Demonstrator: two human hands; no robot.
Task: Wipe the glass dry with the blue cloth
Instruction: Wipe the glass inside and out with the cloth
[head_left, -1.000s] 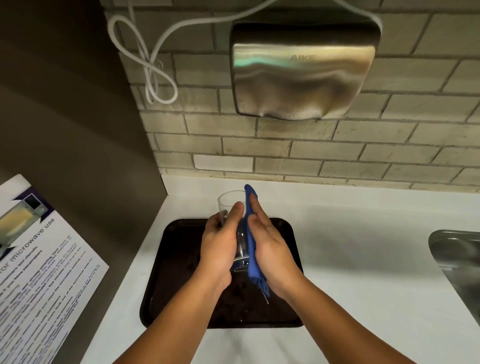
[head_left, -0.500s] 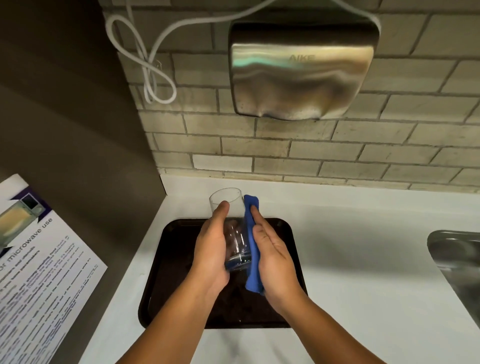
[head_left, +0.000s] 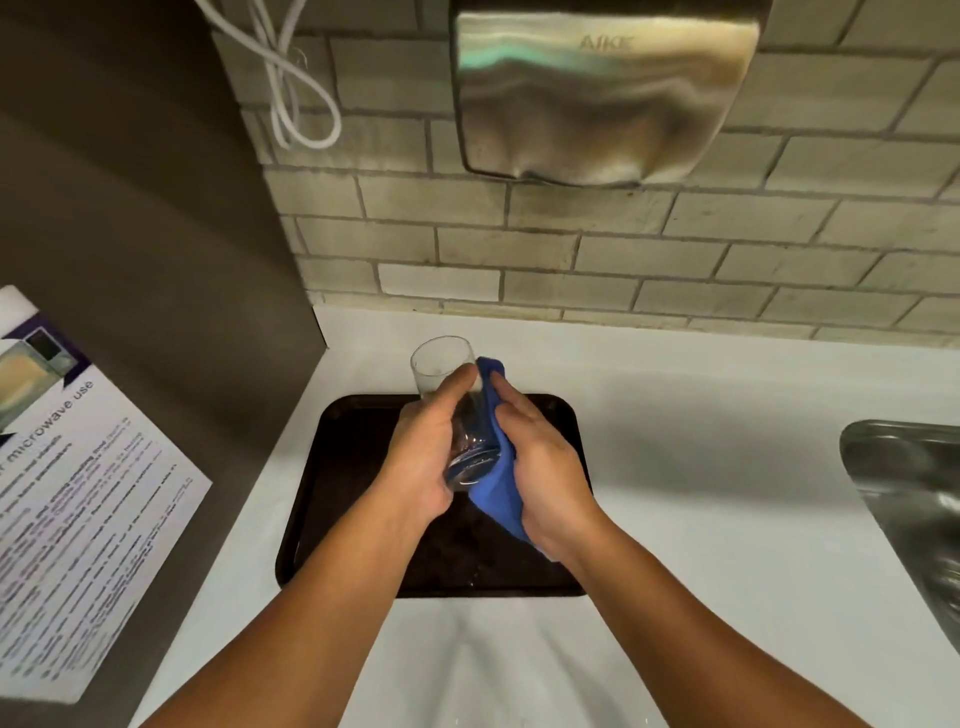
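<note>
Two hands in shot now: the person's bare left hand (head_left: 421, 457) and bare right hand (head_left: 545, 467), uncovered from fingertips to wrists. Knuckle ridges show across the backs of both. The bare left forearm (head_left: 311, 613) and bare right forearm (head_left: 675, 613) run unclothed right down to the picture's bottom edge.

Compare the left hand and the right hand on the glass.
The left hand grips the glass bare, with its thumb lying over it below the rim. The right hand meets the glass only through the cloth, which it holds against the side. The left hand takes the glass's left side and the right hand its right. Both hold the same tilted glass above the tray.
</note>
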